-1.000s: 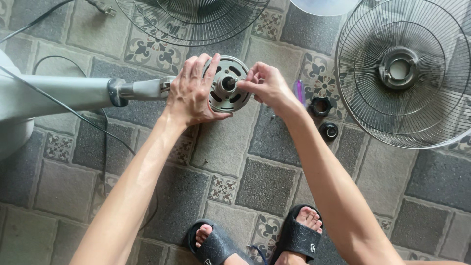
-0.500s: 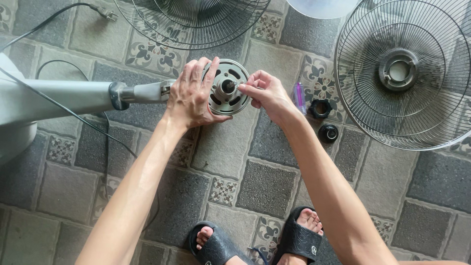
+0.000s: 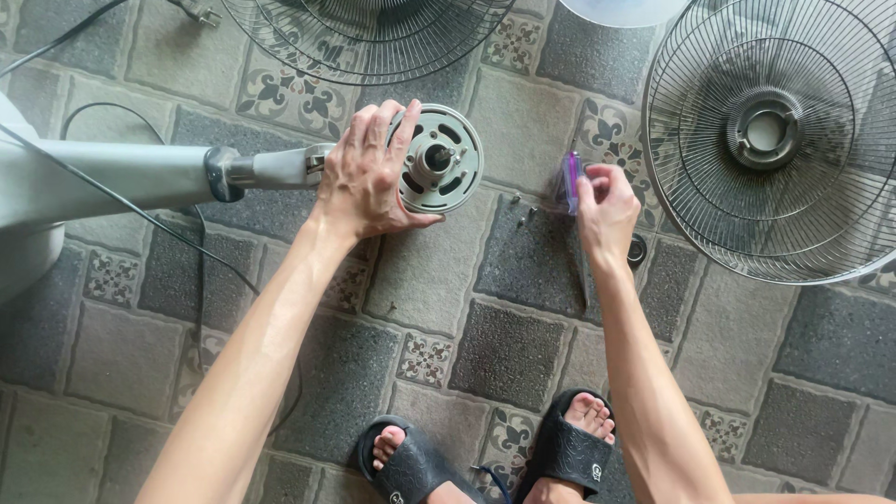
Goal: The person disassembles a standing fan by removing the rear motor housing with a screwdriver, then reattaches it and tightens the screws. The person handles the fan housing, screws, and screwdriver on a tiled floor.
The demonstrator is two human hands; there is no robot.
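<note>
1. Patterned grey floor tiles (image 3: 504, 350) lay under everything in the head view, with 2 wire fan guards (image 3: 775, 135) resting on them.
2. Left hand (image 3: 369, 177) wrapped its fingers around the round fan motor housing (image 3: 443, 159), steadying it.
3. Right hand (image 3: 607, 210) pinched a purple-handled screwdriver (image 3: 571, 182), well apart from the motor.
4. Lying flat, the fan's grey pole (image 3: 121, 177) ran left to right, its motor shaft facing up toward the camera.
5. Small screws (image 3: 523, 210) lay loose on a tile between the 2 hands.

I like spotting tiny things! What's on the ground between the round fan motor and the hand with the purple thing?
In the head view, small dark screws lie on the paving between the fan motor and the right hand.
</note>
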